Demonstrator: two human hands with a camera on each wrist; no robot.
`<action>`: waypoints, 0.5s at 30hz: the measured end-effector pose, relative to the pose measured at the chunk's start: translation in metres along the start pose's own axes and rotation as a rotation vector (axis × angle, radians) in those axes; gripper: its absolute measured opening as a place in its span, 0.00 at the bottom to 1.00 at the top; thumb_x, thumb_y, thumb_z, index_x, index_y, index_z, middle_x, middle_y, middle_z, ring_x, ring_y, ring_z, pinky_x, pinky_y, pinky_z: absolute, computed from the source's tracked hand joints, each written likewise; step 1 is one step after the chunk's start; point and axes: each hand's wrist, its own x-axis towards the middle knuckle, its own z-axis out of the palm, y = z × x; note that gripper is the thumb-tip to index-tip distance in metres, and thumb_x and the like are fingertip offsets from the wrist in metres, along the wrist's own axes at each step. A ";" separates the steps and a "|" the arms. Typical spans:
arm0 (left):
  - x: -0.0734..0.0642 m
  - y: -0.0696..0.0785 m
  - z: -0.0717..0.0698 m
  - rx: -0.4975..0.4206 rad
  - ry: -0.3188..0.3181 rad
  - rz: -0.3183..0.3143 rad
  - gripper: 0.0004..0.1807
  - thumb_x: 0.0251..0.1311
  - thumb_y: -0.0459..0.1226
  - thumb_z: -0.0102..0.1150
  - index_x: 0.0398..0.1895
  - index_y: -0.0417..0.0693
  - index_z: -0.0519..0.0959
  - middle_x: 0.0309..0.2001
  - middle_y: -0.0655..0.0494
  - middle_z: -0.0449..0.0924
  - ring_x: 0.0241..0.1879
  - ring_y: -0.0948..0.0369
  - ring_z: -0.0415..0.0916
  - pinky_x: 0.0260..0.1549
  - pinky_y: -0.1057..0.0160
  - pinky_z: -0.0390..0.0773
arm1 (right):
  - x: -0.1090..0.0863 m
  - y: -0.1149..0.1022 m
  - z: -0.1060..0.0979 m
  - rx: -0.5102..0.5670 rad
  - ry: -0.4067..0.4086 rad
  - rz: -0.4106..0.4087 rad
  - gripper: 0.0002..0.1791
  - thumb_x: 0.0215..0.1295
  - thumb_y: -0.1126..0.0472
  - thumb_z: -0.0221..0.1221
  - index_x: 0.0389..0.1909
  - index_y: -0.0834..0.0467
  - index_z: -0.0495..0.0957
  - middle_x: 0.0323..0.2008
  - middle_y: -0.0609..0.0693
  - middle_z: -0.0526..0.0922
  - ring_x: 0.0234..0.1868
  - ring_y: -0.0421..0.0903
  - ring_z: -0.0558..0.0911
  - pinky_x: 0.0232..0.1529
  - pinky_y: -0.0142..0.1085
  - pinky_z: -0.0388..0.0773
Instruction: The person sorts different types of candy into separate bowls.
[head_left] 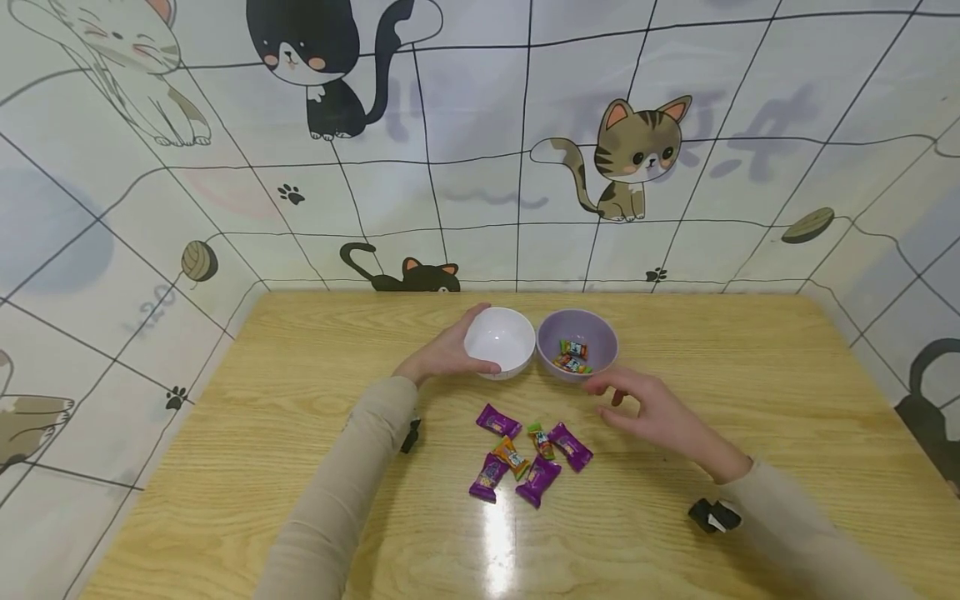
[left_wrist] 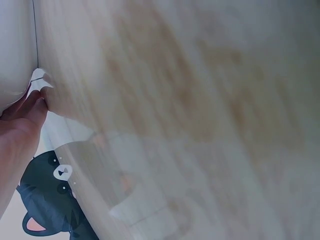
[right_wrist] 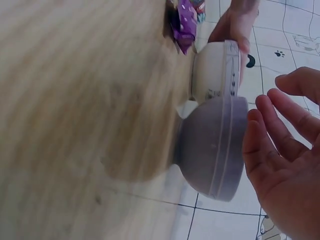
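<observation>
Head view: your left hand [head_left: 447,350] grips the white bowl [head_left: 501,340], thumb over its near rim and fingers round the side away from you. Just right of it stands the purple bowl [head_left: 577,323], with two small candies [head_left: 572,364] inside. Your right hand [head_left: 651,410] is at that bowl's near right edge, its fingers loosely bent, a gap between them and the thumb, and nothing seen in them. On the surface [head_left: 225,450], nearer you than both bowls, lie four purple candies [head_left: 538,481] and two orange-and-green ones [head_left: 511,457], left of your right fingers and well apart from them.

Left wrist view: your fingers lie along the outer wall of the white bowl at the left edge; the thumb is out of sight, so the full grip cannot be told from this side.

Right wrist view: the purple bowl sits just beside your right fingers, which are parted and curve by its rim; whether they touch it, you cannot tell. Beyond it, your left hand is on the white bowl, and a purple candy shows near that bowl's base.
</observation>
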 end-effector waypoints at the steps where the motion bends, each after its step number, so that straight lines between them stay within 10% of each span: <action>1: 0.000 0.000 0.000 0.001 -0.001 -0.001 0.60 0.46 0.40 0.77 0.77 0.51 0.45 0.71 0.45 0.57 0.65 0.49 0.61 0.62 0.49 0.63 | -0.001 -0.001 0.002 0.012 -0.020 0.011 0.20 0.51 0.79 0.64 0.46 0.62 0.79 0.41 0.54 0.83 0.41 0.48 0.80 0.33 0.35 0.79; 15: 0.000 0.000 0.001 -0.005 -0.003 -0.013 0.60 0.46 0.41 0.76 0.77 0.51 0.44 0.71 0.44 0.57 0.65 0.48 0.60 0.61 0.49 0.64 | -0.012 -0.007 0.028 0.053 -0.158 0.135 0.12 0.56 0.73 0.64 0.42 0.64 0.80 0.38 0.52 0.83 0.35 0.44 0.79 0.35 0.34 0.79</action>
